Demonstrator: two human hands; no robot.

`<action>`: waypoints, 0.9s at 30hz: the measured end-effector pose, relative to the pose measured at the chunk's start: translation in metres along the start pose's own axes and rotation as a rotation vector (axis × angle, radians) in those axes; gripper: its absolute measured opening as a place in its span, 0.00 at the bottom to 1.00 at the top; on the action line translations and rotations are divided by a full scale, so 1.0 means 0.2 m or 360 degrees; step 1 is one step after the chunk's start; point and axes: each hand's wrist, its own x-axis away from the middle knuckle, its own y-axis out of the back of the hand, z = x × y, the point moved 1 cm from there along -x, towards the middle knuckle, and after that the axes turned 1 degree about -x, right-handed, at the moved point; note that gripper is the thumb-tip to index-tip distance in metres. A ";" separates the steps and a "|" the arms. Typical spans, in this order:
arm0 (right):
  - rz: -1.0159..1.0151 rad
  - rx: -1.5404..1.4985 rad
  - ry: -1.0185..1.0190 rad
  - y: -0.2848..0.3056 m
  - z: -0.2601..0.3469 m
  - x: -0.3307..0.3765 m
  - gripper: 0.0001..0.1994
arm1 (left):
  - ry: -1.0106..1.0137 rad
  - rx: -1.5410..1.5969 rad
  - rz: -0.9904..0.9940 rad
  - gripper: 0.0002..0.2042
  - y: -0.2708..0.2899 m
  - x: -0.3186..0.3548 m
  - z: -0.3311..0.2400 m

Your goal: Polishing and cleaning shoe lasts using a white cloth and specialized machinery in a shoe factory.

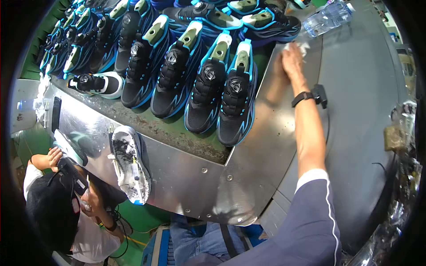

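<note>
My right arm reaches far out over the metal table edge. My right hand (292, 62) is low over the surface, its fingers closed round a crumpled white wipe (303, 48) that sticks out beside them. A clear plastic bottle (328, 18) lies on its side just beyond the hand. Left of the hand stand rows of black sneakers (234, 99) with blue trim, dial closures and green insoles. One dark sneaker (270, 27) lies crosswise closest to my fingers. My left hand is not in view.
A green conveyor belt (177, 137) carries the sneakers. On the metal rim (191, 177) a worn shoe sole (131, 164) holds a brush and dark residue. At lower left a co-worker (53, 208) holds a light shoe (70, 146) and a thin tool. A grey tabletop (364, 97) extends right.
</note>
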 end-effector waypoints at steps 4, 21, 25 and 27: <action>-0.0171 -0.0316 0.0275 0.12 0.37 0.31 0.24 | -0.0066 -0.0012 0.0045 0.21 0.02 0.02 0.04; 0.0022 -0.2099 -0.2127 1.36 1.62 2.62 0.12 | -0.1069 -0.0481 0.0142 0.21 0.96 -0.02 0.15; -0.0328 -0.3152 -0.1647 1.96 1.68 2.62 0.14 | -0.1476 -0.0717 0.0353 0.23 0.91 0.29 -0.12; -0.0408 -0.3379 -0.1398 2.30 1.68 2.61 0.13 | -0.1531 -0.0694 0.0556 0.24 0.80 0.48 -0.25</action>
